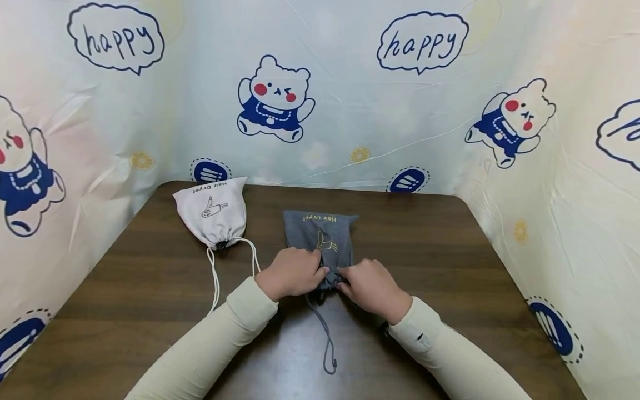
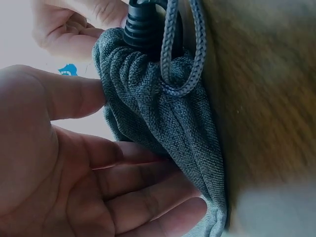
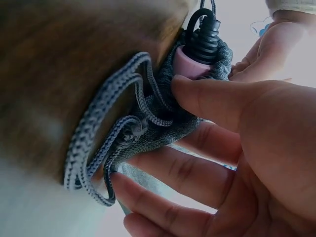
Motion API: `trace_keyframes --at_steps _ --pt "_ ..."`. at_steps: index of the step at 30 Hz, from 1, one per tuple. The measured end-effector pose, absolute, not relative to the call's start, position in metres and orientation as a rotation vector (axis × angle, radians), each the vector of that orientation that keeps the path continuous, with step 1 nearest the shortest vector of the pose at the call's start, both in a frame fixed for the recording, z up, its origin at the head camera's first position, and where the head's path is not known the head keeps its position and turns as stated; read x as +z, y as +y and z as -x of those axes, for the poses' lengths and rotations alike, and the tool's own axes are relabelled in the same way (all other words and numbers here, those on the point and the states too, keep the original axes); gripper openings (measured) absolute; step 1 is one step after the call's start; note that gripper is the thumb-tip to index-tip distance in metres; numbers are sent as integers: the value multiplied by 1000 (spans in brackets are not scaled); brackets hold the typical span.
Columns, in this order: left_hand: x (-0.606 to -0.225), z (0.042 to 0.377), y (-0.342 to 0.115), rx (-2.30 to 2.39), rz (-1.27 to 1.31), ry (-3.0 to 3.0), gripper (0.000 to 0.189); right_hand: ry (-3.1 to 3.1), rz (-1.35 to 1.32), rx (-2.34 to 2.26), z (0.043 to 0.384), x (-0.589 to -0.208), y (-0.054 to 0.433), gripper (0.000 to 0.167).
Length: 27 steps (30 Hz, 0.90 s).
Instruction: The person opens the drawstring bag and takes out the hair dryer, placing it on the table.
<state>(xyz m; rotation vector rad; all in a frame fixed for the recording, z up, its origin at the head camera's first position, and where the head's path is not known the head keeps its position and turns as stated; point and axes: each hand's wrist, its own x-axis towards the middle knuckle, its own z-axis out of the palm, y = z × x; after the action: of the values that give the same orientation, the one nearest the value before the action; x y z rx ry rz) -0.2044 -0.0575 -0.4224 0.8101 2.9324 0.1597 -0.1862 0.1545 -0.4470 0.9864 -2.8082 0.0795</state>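
Note:
A dark grey drawstring bag (image 1: 302, 229) printed "Hair Dryer" lies on the table, its gathered mouth toward me. My left hand (image 1: 291, 272) pinches the left side of that mouth, thumb against the bunched cloth and fingers behind it in the left wrist view. The opposite side is gripped by my right hand (image 1: 375, 290), likewise between thumb and fingers. From the mouth pokes a pink end (image 3: 187, 65) with a black ribbed cord sleeve (image 3: 203, 45); what it belongs to is hidden inside. A grey drawstring (image 1: 327, 339) trails toward me.
A white drawstring bag (image 1: 227, 219), also printed "Hair Dryer", lies at the back left of the brown wooden table (image 1: 430, 239). Its white cords (image 1: 214, 278) run down near my left forearm. A patterned curtain (image 1: 345, 105) surrounds the table's back and sides.

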Motion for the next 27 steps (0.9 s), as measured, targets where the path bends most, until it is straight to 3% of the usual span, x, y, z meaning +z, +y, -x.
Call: trace_keyframes --at_steps 14,23,27 --pt "-427 194 -55 135 -951 2957 45 -2793 -1006 32 170 -439 162 18" --pt "-425 191 -56 7 -938 2983 58 -2755 -956 -47 170 -438 160 29" --pt "-424 187 -57 -45 -996 3058 53 -2786 -913 -23 167 -436 160 22"
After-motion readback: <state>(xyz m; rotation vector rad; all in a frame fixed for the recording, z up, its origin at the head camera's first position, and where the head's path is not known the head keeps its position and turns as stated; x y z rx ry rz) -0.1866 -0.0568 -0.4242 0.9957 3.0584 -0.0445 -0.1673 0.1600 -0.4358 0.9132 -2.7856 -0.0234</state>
